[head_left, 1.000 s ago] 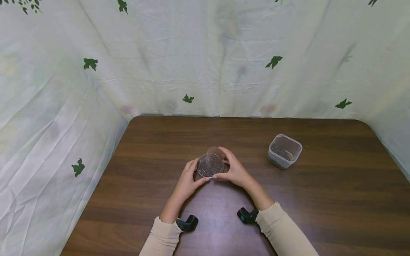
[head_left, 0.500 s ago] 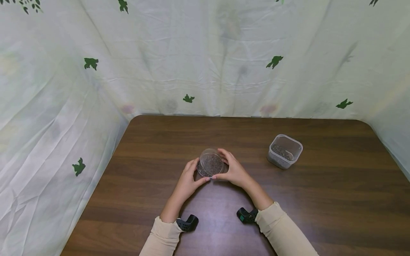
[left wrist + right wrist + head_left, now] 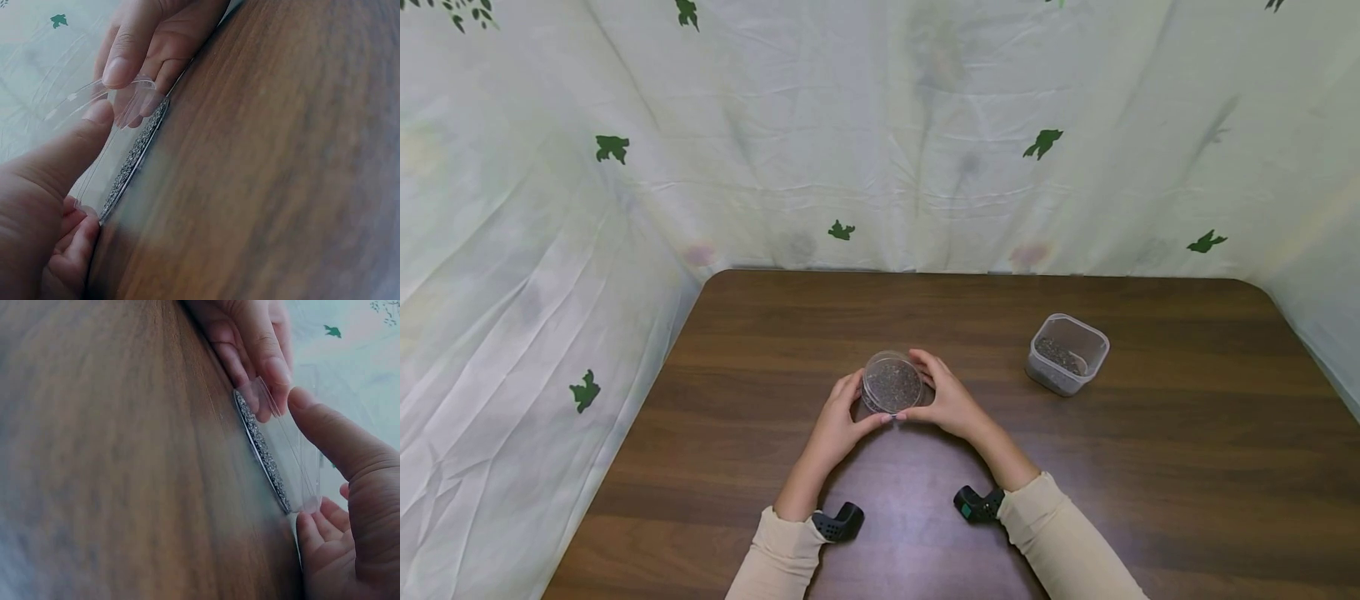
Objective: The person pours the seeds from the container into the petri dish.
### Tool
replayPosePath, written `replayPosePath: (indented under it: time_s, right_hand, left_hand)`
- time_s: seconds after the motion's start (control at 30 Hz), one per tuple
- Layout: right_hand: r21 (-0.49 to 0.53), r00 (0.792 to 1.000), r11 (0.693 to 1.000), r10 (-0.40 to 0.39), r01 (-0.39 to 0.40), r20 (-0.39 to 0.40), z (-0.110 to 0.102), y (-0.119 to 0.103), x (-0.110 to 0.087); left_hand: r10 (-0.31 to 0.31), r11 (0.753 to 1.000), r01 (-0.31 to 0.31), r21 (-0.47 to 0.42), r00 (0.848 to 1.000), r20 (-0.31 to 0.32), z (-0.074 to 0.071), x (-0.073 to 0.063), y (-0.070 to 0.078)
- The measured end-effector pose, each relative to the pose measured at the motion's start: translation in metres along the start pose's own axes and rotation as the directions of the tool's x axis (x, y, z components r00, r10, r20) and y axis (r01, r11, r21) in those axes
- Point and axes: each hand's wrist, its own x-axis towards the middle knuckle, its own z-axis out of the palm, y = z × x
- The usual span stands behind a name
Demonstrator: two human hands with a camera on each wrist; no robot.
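Note:
On the table, a round clear plastic container (image 3: 874, 407) holds a layer of dark grey grains, seen along its bottom in the left wrist view. A clear round lid (image 3: 891, 367) lies over its mouth, and through it the grains show. In the left wrist view the lid (image 3: 145, 84) sits tilted, one edge raised. My left hand (image 3: 837, 425) grips the container's left side, thumb at the near rim. From the right, my right hand (image 3: 951, 402) holds the container and lid between thumb and fingers. Both thumbs nearly meet at the front.
A squarish clear plastic tub (image 3: 1067, 354) stands to the right on the brown wooden table (image 3: 1187, 467), with more dark grains and a pale scoop-like piece inside. White cloth (image 3: 880, 150) with green leaf-like shapes hangs behind and at the sides.
The lid has shifted from the container's back right to over its mouth, covering more of it. Both hands have stayed almost in place.

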Motion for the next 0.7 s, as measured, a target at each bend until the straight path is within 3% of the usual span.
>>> replayPosePath:
  time_s: [0.2,0.3,0.7]
  right_hand:
    - [0.026,1.0,1.0,-0.012,0.012,0.022,-0.002,-0.009,-0.001]
    - [0.006,1.0,1.0,-0.009,0.009,0.026,0.0,0.005,0.001]
    - [-0.031,0.999,0.999,-0.014,0.015,0.043,0.001,0.007,0.0]
  left_hand:
    - [-0.026,0.999,0.027,-0.028,1.0,0.007,-0.001,0.0,0.001]
    - [-0.029,0.999,0.029,-0.041,1.0,0.009,-0.001,0.0,0.001]
    - [-0.027,0.997,0.027,-0.073,1.0,0.002,-0.001,-0.001,0.0]
